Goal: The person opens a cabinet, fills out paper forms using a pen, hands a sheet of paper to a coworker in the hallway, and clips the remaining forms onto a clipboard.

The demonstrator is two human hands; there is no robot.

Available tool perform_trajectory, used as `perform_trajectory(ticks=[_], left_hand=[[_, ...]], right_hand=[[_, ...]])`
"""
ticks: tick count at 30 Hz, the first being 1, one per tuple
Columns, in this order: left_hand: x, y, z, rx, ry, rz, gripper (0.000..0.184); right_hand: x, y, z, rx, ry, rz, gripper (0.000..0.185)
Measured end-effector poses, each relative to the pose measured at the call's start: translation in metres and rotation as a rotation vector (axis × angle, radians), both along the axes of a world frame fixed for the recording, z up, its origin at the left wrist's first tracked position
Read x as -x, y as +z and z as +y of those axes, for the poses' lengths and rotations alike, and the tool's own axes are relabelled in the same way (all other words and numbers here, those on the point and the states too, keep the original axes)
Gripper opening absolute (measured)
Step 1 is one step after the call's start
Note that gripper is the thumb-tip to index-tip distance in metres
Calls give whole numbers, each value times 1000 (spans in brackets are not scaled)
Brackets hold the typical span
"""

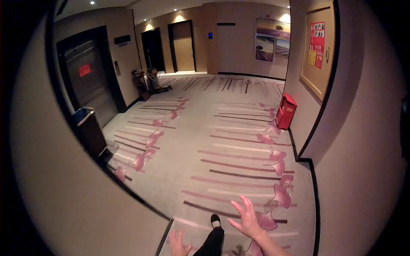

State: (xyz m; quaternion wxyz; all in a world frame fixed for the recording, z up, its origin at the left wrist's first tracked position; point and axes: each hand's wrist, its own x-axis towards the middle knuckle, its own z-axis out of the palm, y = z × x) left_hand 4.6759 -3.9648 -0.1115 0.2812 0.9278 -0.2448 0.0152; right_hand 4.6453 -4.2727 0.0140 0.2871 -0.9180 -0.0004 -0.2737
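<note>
Both hands hang in the air over the patterned carpet (188,141), at the bottom of the view. My left hand (179,244) is open, its fingers apart, with nothing in it, near the lower end of the left wall. Further right, my right hand (246,219) is open too, fingers spread and empty, above the striped part of the carpet. Between the two hands show a dark trouser leg (211,243) and a dark shoe (215,219). Neither hand touches anything.
On the left stand a dark bin or cart (92,133) and a metal elevator door (87,72). Cleaning machines (153,81) are by the far left wall. A red box (286,112) stands against the right wall. Further back are a wooden door (183,47) and framed pictures (265,48).
</note>
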Motion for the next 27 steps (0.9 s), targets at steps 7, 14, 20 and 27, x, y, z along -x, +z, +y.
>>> perform_trajectory(ticks=[7,14,20,27], left_hand=[[-305,22,-209,86,-68,-97,72],[-532,72,-466,-190,-664,337,54],[-655,43,-615,-23,-632,132,58],[-818,-114,-586,-554,-179,466,66]], right_hand=[[-182,-35,-133,289,-168,81,31],[-264,-110,-314,-163,-494,471,18],[-409,-120,-453,-102,-529,503,54],[-698,-31,-658,5,-424,143,63]])
